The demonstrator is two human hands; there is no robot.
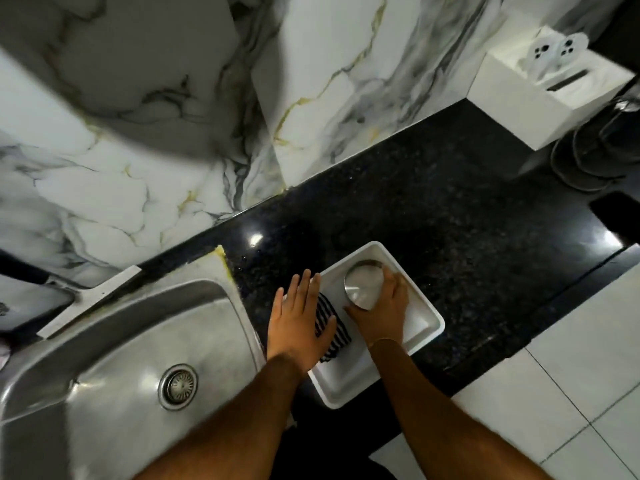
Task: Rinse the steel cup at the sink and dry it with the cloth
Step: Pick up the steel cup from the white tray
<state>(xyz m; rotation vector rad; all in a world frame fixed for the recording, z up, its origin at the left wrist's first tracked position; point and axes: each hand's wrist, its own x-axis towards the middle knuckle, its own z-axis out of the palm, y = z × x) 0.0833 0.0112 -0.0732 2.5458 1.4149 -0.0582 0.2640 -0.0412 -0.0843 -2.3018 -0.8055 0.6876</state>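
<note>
A steel cup (363, 284) stands upright in a white tray (349, 386) on the black counter, right of the sink. My right hand (384, 313) wraps around the cup's near and right side, fingers curled on it. A black-and-white striped cloth (334, 336) lies in the tray's left part. My left hand (298, 317) rests flat over the cloth and the tray's left rim, fingers spread and straight, gripping nothing.
The steel sink (114, 358) with its drain (177, 386) fills the lower left. Black granite counter (467, 244) runs to the right. A white box (540, 98) and dark round dishes (595, 157) sit at the far right. Marble wall behind; white floor tiles at right.
</note>
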